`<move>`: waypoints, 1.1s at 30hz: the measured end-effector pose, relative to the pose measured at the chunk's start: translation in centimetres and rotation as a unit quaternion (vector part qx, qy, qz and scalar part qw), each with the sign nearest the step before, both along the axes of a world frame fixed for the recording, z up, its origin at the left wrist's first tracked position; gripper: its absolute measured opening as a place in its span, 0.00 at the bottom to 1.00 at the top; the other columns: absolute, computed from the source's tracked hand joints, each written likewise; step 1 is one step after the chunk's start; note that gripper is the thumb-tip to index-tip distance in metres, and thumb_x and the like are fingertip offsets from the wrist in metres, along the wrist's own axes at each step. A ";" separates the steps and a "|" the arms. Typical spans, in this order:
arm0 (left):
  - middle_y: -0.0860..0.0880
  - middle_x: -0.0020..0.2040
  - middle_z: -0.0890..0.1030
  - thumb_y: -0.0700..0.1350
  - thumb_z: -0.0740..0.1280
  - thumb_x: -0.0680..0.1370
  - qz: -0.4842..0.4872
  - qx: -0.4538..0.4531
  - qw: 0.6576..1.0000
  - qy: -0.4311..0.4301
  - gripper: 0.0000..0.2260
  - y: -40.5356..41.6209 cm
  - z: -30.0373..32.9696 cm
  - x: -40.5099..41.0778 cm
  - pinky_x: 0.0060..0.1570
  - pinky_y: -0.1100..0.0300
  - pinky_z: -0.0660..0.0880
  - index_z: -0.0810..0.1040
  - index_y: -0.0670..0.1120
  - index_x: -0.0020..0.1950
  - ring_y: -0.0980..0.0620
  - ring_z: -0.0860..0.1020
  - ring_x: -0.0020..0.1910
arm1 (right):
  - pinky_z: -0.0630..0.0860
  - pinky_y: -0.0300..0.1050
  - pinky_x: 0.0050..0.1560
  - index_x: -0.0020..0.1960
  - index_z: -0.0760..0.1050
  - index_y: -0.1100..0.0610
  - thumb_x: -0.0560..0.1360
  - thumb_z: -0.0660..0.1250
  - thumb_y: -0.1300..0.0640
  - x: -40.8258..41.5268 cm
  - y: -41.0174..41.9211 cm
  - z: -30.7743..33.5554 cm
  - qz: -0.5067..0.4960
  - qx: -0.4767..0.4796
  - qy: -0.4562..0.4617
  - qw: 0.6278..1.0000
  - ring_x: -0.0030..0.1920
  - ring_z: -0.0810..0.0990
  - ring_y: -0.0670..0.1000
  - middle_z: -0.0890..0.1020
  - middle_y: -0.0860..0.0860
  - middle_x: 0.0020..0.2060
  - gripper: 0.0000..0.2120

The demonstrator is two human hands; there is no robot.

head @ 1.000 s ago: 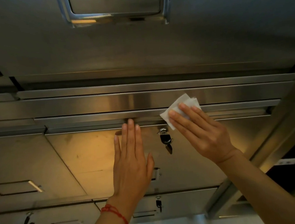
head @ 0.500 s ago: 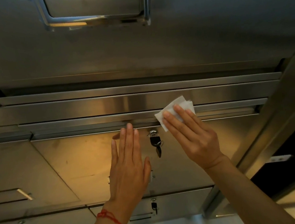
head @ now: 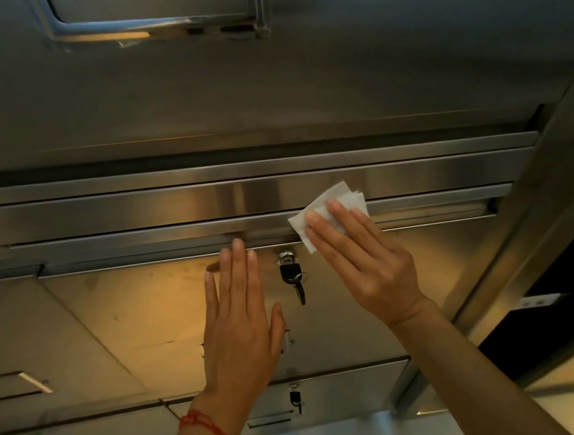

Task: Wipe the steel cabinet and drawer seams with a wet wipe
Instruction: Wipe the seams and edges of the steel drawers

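Hands: left hand [head: 242, 320], at 6 o'clock of the view, lies flat with straight fingers on the drawer front [head: 132, 315], fingertips touching the lower edge of the seam [head: 178, 251]; it holds nothing. A red string bracelet [head: 209, 429] sits at its wrist. Right hand [head: 361, 263], at 4 o'clock, has straight fingers pressing the wet wipe [head: 326, 207] onto the steel, not curled round it.

Keys [head: 294, 278]: hang from the lock between the two hands, just beside both, touched by neither.

Wet wipe: white, folded, under the right fingertips, lying across the seam and the rail [head: 141, 211] above it, at 1 o'clock from the left hand.

Change over the last second: against the lock, wipe and right hand have kept much the same place just to its upper right; the left hand has not left the drawer front. Judgement: the stroke is slow or pausing here, and most of the seam length to either side likely remains to be wiped.

Farther: a second lock with key [head: 296, 400] on the drawer below; upper cabinet panel [head: 370, 73] with a recessed handle [head: 160, 18] at 12 o'clock.
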State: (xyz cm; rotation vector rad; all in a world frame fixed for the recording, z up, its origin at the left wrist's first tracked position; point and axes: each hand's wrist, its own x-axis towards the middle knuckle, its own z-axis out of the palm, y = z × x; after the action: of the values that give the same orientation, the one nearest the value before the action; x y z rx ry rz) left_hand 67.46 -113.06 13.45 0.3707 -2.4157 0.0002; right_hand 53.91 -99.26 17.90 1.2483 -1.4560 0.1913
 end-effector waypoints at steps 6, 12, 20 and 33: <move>0.37 0.74 0.53 0.50 0.53 0.76 -0.003 -0.009 1.000 0.002 0.29 -0.3 -0.2 0.1 0.71 0.46 0.49 0.50 0.37 0.73 0.43 0.49 0.74 | 0.72 0.55 0.62 0.61 0.75 0.62 0.74 0.68 0.66 0.1 0.5 -0.9 -0.022 -0.036 -0.031 0.999 0.62 0.73 0.59 0.75 0.59 0.61 0.15; 0.36 0.74 0.52 0.50 0.53 0.76 -0.003 -0.010 1.000 0.005 0.30 -0.2 -0.3 -0.1 0.71 0.46 0.49 0.50 0.35 0.73 0.42 0.49 0.74 | 0.71 0.53 0.63 0.62 0.73 0.62 0.74 0.70 0.65 0.7 -0.7 -1.3 -0.009 -0.075 -0.052 0.996 0.64 0.72 0.58 0.73 0.58 0.62 0.17; 0.39 0.75 0.51 0.51 0.52 0.76 -0.006 -0.025 1.000 0.002 0.30 -0.7 -0.4 0.0 0.71 0.47 0.47 0.50 0.37 0.73 0.44 0.46 0.75 | 0.72 0.55 0.62 0.60 0.73 0.62 0.73 0.70 0.65 1.4 -1.5 -2.7 -0.044 -0.209 -0.147 0.966 0.63 0.73 0.59 0.74 0.57 0.61 0.17; 0.39 0.74 0.51 0.53 0.44 0.80 -0.006 -0.030 0.999 0.010 0.27 -0.6 -0.4 -0.1 0.71 0.47 0.47 0.49 0.36 0.73 0.45 0.44 0.75 | 0.75 0.55 0.59 0.59 0.74 0.62 0.73 0.69 0.63 1.8 -1.7 -3.1 -0.028 -0.201 -0.165 0.965 0.60 0.75 0.60 0.75 0.58 0.59 0.14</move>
State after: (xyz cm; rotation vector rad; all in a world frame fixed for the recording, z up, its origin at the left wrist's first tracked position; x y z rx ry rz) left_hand 67.32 -113.63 13.04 0.3285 -2.3920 0.0626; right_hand 55.70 -101.00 14.75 0.8686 -1.6325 0.6490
